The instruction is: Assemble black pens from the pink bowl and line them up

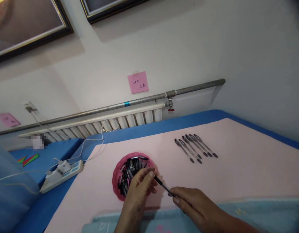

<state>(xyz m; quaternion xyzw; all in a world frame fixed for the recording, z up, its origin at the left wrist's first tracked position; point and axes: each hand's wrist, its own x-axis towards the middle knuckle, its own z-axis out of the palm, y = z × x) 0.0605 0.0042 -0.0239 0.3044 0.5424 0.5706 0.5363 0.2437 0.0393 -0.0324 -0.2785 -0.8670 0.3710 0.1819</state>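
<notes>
A black pen (162, 185) is held between both hands just above the pink mat (237, 174). My left hand (139, 189) pinches its upper end, right beside a pink bowl (116, 186) full of several black pen caps. My right hand (190, 202) grips the pen's lower tip end with closed fingers. Several finished black pens (195, 148) lie side by side in a row on the mat to the upper right of the hands.
A white power strip (63, 176) with plugged cables lies on the blue cover at left. A radiator (130, 119) and metal pipe (188, 89) run along the wall behind. A light blue cloth (261, 213) lies at the mat's near edge.
</notes>
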